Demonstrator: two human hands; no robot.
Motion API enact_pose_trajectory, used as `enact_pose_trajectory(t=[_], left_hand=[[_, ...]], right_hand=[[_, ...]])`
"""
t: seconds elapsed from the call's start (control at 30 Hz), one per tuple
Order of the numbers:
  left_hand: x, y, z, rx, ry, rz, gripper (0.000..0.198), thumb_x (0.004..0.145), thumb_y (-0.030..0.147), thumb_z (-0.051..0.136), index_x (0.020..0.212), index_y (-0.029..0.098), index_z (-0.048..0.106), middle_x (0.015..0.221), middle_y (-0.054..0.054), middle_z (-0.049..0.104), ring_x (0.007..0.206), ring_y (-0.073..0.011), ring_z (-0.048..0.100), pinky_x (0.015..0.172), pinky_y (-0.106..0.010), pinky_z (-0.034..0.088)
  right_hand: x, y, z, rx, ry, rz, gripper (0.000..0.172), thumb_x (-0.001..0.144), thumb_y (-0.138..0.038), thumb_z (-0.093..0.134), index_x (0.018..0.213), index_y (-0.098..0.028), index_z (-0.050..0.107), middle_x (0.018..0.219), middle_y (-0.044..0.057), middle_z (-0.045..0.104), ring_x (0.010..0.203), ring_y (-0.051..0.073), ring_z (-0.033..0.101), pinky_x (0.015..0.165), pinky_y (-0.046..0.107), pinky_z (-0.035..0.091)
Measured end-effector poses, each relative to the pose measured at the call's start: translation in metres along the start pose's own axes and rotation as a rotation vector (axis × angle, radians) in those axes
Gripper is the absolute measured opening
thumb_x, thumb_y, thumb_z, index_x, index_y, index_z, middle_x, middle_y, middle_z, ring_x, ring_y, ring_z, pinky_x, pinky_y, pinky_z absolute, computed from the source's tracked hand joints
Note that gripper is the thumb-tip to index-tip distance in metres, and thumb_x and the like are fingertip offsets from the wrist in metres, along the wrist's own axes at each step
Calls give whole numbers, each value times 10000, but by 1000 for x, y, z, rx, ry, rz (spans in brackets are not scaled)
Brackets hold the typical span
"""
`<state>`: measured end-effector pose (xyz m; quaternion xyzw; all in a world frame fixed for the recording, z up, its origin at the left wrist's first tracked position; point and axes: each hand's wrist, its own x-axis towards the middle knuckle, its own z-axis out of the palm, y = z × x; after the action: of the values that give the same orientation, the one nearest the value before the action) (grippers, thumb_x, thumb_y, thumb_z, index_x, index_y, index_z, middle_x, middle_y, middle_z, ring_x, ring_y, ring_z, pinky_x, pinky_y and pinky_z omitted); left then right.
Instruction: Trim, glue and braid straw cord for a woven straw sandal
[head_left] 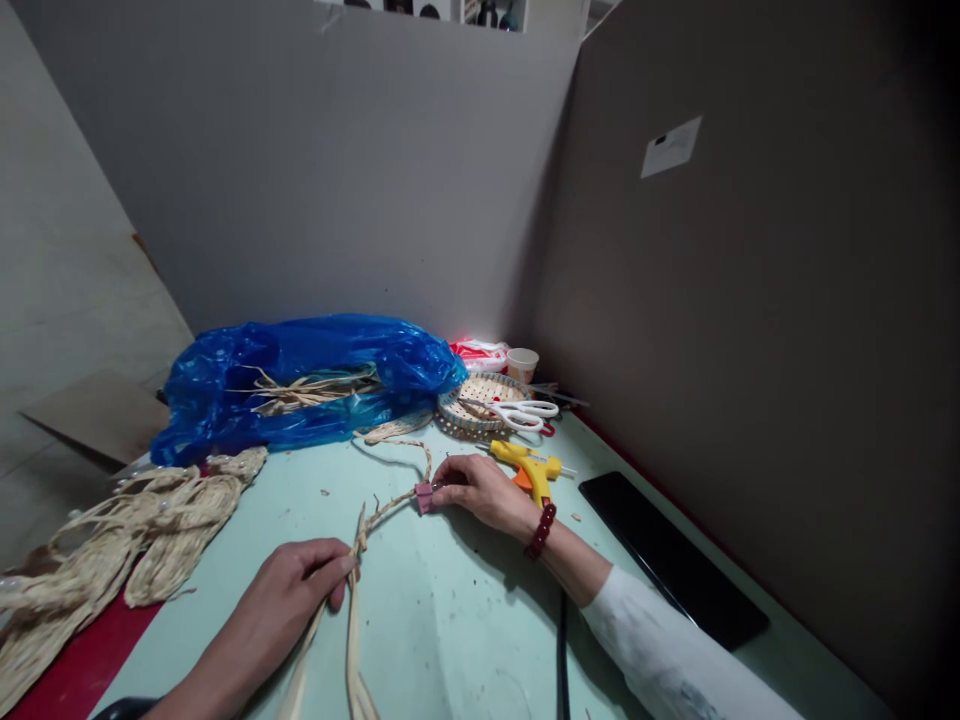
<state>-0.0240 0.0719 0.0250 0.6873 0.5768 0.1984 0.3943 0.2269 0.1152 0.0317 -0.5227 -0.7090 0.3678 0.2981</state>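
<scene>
A thin braid of straw-coloured raffia [390, 508] runs across the pale green tabletop, its loose strands [352, 640] trailing toward me. My left hand [304, 590] pinches the strands between thumb and fingers, just below where the braid begins. A pinkish binder clip [424, 498] sits on the braid, and my right hand [480, 490] closes its fingertips on that clip. Beyond the clip the braid curves away toward the back. Right beside my right hand lies a yellow glue gun [529, 466] with an orange trigger.
A blue plastic bag [300, 340] holding more raffia lies at the back. Finished braids [187, 510] are heaped at left. White-handled scissors [525, 412] rest on a woven basket [484, 390] near a paper cup [522, 364]. A black flat panel [667, 555] lies right; grey partitions [375, 180] enclose the table.
</scene>
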Motion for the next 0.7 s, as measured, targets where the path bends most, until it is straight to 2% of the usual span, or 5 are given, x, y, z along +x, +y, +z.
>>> enact_pose_trajectory(t=[0.13,0.27,0.4,0.53,0.7], left_hand=[[9,2,-2,13,-17,22,358,831,467,488,597,203,548,538,52,429,573,-165,389,595,-261,291],[26,15,-1,34,-43,47,325,839,423,487,636,192,593,539,50,464,573,-165,412,609,-264,306],[47,29,6,37,-84,98,299,819,386,497,585,207,552,518,51,468,558,-163,423,594,-265,308],[62,35,10,35,-122,147,327,805,374,504,518,223,464,511,54,434,564,-160,417,599,-268,302],[62,31,4,4,-173,133,267,812,387,498,655,199,604,510,58,452,556,-158,412,587,-260,304]], right_hand=[[1,1,1,-3,30,7,161,752,-283,776,808,-143,716,732,6,703,722,158,598,606,233,362],[2,1,1,8,42,-2,136,734,-256,788,776,-146,719,692,-4,687,688,148,569,595,230,343],[3,1,0,18,40,-15,140,727,-254,798,766,-145,719,706,-1,695,684,145,575,593,228,348],[3,3,0,15,45,-25,112,738,-237,791,777,-157,722,761,4,713,727,149,597,629,228,366],[3,2,0,3,41,-19,86,750,-207,777,785,-153,720,712,-10,689,668,132,560,602,229,348]])
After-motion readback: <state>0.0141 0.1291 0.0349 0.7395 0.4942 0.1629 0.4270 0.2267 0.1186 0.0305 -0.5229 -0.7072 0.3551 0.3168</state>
